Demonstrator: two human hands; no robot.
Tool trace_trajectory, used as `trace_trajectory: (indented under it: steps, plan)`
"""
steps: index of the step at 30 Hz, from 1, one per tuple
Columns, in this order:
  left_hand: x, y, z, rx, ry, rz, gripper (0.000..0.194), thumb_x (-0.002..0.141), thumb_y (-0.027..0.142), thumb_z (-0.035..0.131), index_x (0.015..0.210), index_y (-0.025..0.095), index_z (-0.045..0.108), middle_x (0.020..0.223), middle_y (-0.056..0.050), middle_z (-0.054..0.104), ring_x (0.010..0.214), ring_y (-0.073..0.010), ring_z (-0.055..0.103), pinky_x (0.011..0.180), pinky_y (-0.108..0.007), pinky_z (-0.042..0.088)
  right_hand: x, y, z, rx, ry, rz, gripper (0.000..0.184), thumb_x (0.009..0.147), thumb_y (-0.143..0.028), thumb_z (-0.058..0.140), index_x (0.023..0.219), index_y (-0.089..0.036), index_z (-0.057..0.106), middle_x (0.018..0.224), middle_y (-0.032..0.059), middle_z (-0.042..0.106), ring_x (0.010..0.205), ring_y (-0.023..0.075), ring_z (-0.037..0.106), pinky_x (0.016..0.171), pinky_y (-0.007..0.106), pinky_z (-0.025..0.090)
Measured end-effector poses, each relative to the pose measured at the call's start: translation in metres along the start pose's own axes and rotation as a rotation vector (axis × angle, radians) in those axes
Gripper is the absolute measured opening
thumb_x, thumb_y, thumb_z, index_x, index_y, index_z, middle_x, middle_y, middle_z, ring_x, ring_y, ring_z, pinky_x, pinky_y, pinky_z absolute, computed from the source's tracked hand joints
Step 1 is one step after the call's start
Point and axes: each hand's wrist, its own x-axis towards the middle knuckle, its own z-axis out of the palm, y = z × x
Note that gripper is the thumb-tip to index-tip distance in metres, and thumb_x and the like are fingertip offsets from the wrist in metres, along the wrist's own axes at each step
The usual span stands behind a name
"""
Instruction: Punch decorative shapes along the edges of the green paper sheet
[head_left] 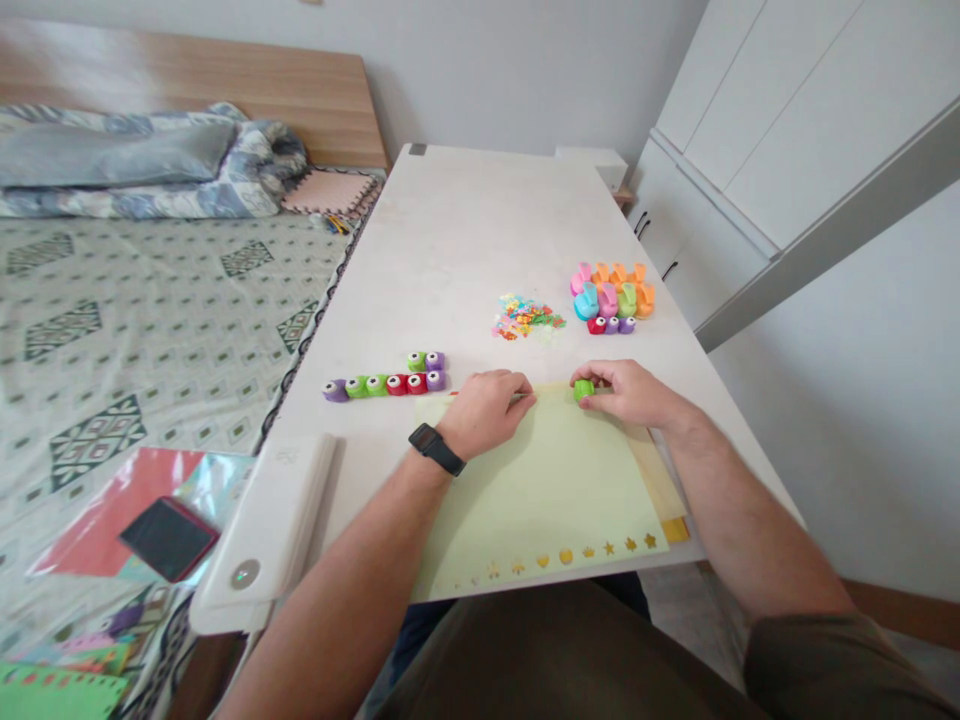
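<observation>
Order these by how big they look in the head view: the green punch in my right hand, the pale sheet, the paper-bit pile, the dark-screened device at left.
1. Pale sheet
2. Dark-screened device
3. Paper-bit pile
4. Green punch, partly hidden by your right hand

Taken from the middle of the view, a bed with a patterned sheet stretched along nine o'clock. Toward ten o'clock lay a grey-blue pillow, in front of a bunched blue-and-white quilt, with a wooden headboard rising behind at eleven. Pink foam mats sat between ten and eleven, just beside the quilt. A grey wall stood at twelve, a white box at one, and white cabinets between one and two. Toward eight, a long white appliance rested on the tabletop; beyond it lay a dark phone.
</observation>
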Motion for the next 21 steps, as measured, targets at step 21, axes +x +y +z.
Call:
trace_trajectory:
  steps: [21]
  plan:
    - [0.0009, 0.0004, 0.0006, -0.007, -0.004, -0.014, 0.017, 0.094, 0.03, 0.054, 0.09, 0.019, 0.067, 0.087, -0.006, 0.071, 0.08, -0.0188, 0.064, 0.073, -0.03, 0.046, -0.0013, -0.0001, -0.0034, 0.051, -0.044, -0.017, 0.034, 0.074, -0.027, 0.072, 0.107, -0.018, 0.07, 0.094, 0.0035, 0.073, 0.085, 0.0198, 0.065, 0.079, 0.03, 0.05]
